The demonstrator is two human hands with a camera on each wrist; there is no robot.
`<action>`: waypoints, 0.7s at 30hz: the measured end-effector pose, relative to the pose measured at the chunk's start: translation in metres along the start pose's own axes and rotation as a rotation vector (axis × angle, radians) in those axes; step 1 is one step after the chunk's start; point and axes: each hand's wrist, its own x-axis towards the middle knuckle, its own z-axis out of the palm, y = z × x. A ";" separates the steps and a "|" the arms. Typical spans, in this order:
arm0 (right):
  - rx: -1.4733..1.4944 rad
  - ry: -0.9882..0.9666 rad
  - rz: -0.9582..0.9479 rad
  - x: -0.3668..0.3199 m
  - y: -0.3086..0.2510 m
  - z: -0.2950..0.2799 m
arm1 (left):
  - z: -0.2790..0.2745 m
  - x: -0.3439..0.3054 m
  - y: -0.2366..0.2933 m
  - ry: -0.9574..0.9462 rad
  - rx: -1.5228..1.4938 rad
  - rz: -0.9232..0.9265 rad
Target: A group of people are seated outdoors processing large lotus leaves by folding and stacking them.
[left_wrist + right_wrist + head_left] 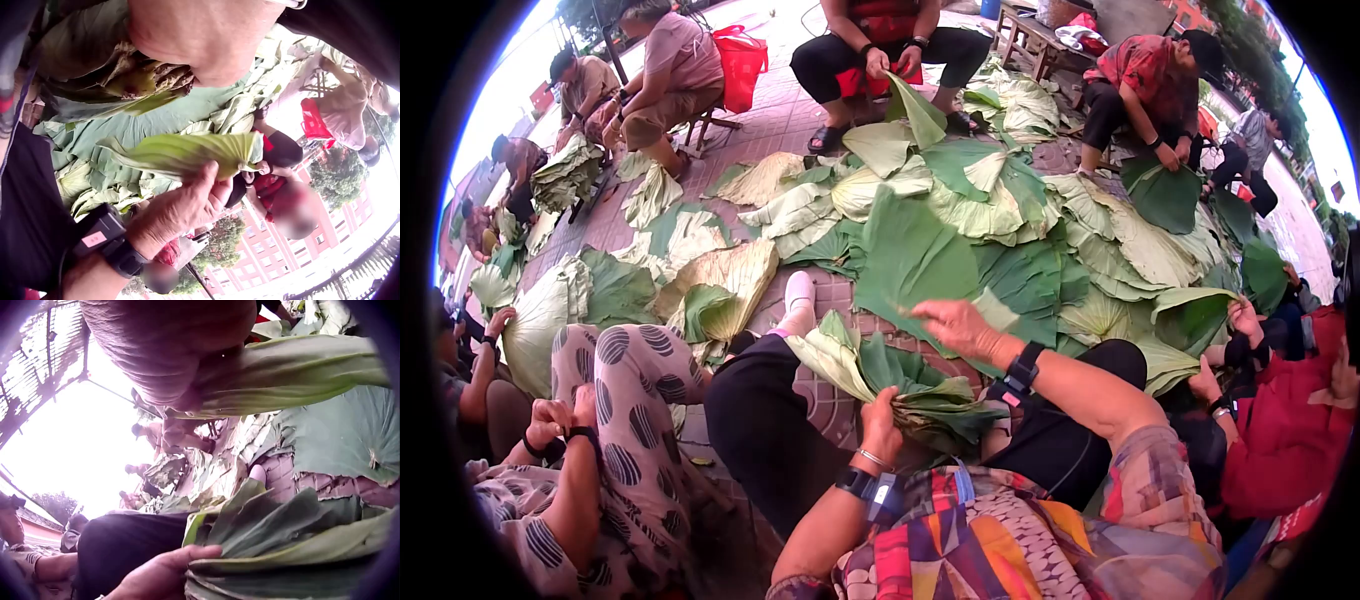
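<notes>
My left hand [882, 428] grips a bundle of stacked, folded lotus leaves [935, 405] by its near edge, above my lap. In the right wrist view the left thumb lies over the rim of that leaf bundle [281, 550]. Beyond it my right hand [962, 328] is raised to the right. The left wrist view shows my right hand [194, 203] pinching one loose lotus leaf [187, 153] at its end, between thumb and fingers. This single leaf is folded lengthwise, pale yellow-green and ribbed, and held apart from the bundle.
A broad pile of green and pale lotus leaves [920, 260] covers the brick paving [830, 300] ahead. Several seated people surround it, one in patterned trousers [625, 400] close at left, another in a red top [1290, 420] at right. A red bag [740, 68] hangs at back left.
</notes>
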 end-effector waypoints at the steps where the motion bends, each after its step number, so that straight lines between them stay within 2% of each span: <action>1: 0.011 -0.157 0.056 -0.012 -0.003 0.016 | 0.001 0.000 0.001 -0.011 -0.001 0.011; 3: 0.130 -0.328 -0.046 -0.036 0.011 0.051 | -0.007 0.011 -0.005 -0.046 -0.024 0.013; 6: 0.182 -0.350 -0.014 -0.051 -0.001 0.062 | -0.006 0.002 0.000 -0.007 -0.028 -0.062; 9: 0.223 -0.416 -0.023 -0.048 0.008 0.062 | -0.009 0.013 -0.001 -0.168 -0.135 -0.021; 11: 0.210 -0.395 -0.161 -0.047 0.017 0.064 | -0.001 0.003 0.003 -0.157 -0.152 -0.038; 13: 0.141 -0.385 -0.196 -0.050 0.022 0.064 | 0.005 -0.001 0.006 -0.146 -0.172 -0.056; 15: 0.210 -0.445 -0.223 -0.050 0.034 0.075 | -0.001 0.000 0.002 -0.045 0.076 -0.020; 16: 0.296 -0.439 -0.044 -0.052 0.034 0.079 | -0.001 -0.002 0.001 -0.001 0.061 -0.021; 17: 0.295 -0.439 -0.044 -0.048 0.039 0.075 | 0.003 -0.001 0.002 -0.001 0.061 -0.020; 19: 0.510 -0.520 0.190 -0.041 0.048 0.074 | -0.004 0.003 -0.002 0.072 0.079 0.015; 20: 0.539 -0.488 0.205 -0.041 0.048 0.074 | -0.004 0.006 -0.004 0.066 0.046 0.013; 21: 0.625 -0.464 0.527 -0.037 0.059 0.070 | -0.009 0.001 -0.006 0.084 0.057 -0.005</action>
